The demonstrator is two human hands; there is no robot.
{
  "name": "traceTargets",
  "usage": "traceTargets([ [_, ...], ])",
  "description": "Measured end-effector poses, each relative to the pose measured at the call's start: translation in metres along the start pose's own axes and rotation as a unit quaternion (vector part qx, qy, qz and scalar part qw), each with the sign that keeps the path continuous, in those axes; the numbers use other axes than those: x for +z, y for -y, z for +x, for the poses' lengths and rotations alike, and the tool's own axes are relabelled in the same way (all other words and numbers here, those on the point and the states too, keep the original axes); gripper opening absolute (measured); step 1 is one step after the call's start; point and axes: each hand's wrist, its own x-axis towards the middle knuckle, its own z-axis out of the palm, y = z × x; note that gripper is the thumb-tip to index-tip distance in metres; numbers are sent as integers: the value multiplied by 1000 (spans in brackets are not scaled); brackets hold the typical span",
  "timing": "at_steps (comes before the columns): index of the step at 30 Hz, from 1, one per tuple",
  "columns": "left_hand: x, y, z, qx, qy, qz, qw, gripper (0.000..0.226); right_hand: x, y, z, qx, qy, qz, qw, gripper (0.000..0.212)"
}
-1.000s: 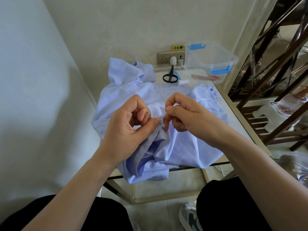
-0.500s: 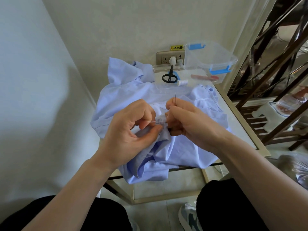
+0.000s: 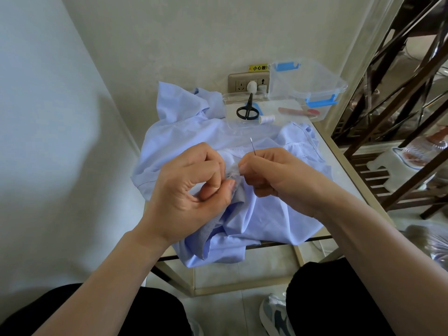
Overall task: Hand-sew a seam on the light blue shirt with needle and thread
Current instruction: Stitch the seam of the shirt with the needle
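The shirt lies bunched on the table. The left hand pinches a fold of it; the right hand pinches the upright needle. The yellow wall sticker reads "小心触".

- Black scissors lie on a clear lid at 12 o'clock.
- A clear box with blue latches stands at 1 o'clock, just beside the lid.
- A wall socket sits behind them, under a yellow sticker.
- A wooden rack stands at 3 o'clock.
- A shoe rests on the floor at 5 o'clock.
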Motion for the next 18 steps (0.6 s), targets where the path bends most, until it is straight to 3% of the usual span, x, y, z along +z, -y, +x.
traceTargets([
  [8, -4, 1, 2, 9, -22, 52, 998, 41, -3, 1, -1, 12, 2, 67, 998, 51],
  [12, -4, 0, 3, 18, -22, 70, 997, 38, -4, 4, -2, 35, 31, 74, 996, 24],
  [18, -2, 2, 2, 19, -6, 82, 996, 35, -2, 1, 0, 56, 58, 105, 991, 17],
])
